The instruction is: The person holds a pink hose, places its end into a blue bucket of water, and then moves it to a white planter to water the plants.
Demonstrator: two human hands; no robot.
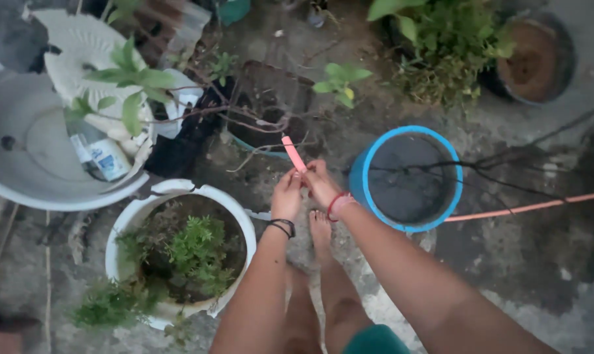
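Head view, looking straight down: left hand point(286, 195) and right hand point(321, 183) meeting just left of the round blue plastic pot of dark soil point(407, 177). Both closed around the lower end of a thin pink flat stick point(294, 153), fingertips pinching it together, upper end tilted up and to the left, away from the blue pot. Black band on the left wrist, red band on the right. Bare foot point(320, 229) on the concrete ground directly below the hands, beside the blue pot's lower left edge. Further left of the blue pot, a white round planter with small green leafy plants point(182, 259). Beyond that, top left, a large grey plastic basin point(28, 151). Thin orange hose point(526, 206) running off to the right from the blue pot. Behind the blue pot, top right, a dark pot of brown soil point(536, 59).
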